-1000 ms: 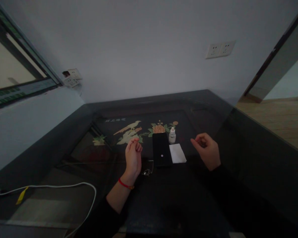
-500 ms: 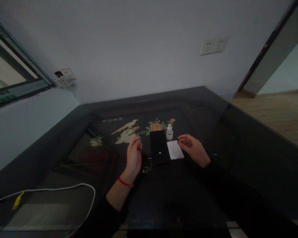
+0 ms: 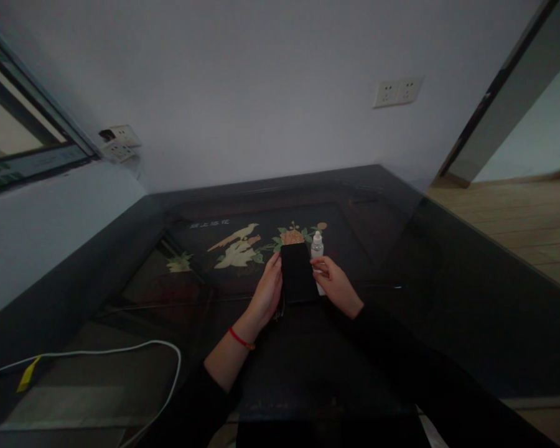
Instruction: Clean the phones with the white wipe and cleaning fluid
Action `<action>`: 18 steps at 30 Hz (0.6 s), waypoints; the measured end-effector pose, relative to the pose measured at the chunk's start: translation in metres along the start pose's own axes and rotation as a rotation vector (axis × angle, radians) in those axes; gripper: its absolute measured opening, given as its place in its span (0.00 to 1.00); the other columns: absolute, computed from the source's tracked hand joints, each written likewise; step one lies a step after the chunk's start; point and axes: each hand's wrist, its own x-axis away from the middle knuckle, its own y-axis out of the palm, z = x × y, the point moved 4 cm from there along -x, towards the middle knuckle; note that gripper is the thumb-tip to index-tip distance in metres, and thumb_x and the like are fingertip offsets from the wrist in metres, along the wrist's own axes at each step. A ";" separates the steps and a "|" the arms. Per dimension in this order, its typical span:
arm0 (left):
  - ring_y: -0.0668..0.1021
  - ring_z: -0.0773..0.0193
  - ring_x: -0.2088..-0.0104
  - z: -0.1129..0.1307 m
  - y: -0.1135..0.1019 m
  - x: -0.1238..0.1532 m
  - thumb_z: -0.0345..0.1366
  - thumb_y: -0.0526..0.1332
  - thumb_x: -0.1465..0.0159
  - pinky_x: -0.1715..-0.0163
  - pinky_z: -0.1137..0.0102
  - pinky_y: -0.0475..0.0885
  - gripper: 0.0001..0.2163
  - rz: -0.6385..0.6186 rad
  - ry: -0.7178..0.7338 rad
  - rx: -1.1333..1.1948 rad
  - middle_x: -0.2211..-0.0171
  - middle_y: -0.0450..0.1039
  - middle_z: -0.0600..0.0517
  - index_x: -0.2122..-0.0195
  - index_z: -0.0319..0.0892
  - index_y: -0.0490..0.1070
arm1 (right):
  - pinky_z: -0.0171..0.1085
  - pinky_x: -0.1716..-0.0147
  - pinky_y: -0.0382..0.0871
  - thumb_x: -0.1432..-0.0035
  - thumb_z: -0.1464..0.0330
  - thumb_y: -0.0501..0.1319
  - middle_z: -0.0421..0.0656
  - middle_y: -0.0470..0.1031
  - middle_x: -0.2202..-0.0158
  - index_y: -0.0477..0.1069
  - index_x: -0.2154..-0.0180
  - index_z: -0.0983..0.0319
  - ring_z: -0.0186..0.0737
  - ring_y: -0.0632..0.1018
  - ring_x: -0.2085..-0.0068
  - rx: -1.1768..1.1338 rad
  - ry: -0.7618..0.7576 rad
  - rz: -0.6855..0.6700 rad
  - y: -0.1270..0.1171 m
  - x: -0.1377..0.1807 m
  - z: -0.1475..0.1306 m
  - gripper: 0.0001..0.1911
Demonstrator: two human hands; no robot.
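Both hands are on the phone [image 3: 298, 272] now, mid-table. My left hand [image 3: 266, 292] lies with fingers together along its left edge, though I can't tell if it grips; my right hand [image 3: 336, 287] pinches the right edge, covering the white sheet [image 3: 320, 290]. The bottle [image 3: 316, 244] is upright just behind, untouched. There's open table [image 3: 401, 261] to the right, and the cable [image 3: 170, 364] is well off to the left.

Phone [image 3: 297, 274] between left hand [image 3: 267, 292] and right hand [image 3: 336, 287] (bottle [image 3: 316, 244] behind).
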 end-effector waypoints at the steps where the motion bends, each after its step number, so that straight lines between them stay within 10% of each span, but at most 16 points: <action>1: 0.62 0.66 0.36 0.000 0.000 0.000 0.34 0.53 0.34 0.36 0.70 0.53 0.22 0.002 0.000 -0.009 0.37 0.62 0.48 0.38 0.43 0.58 | 0.42 0.53 0.73 0.46 0.76 0.56 0.49 0.76 0.51 0.65 0.59 0.59 0.42 0.78 0.49 0.004 0.000 -0.003 0.000 0.000 0.000 0.13; 18: 0.54 0.62 0.32 -0.006 -0.004 0.008 0.33 0.56 0.38 0.34 0.66 0.49 0.21 0.009 0.070 -0.103 0.32 0.52 0.47 0.42 0.44 0.61 | 0.43 0.51 0.70 0.47 0.75 0.56 0.44 0.78 0.56 0.65 0.60 0.58 0.42 0.77 0.48 0.137 -0.048 -0.064 -0.005 0.011 -0.015 0.12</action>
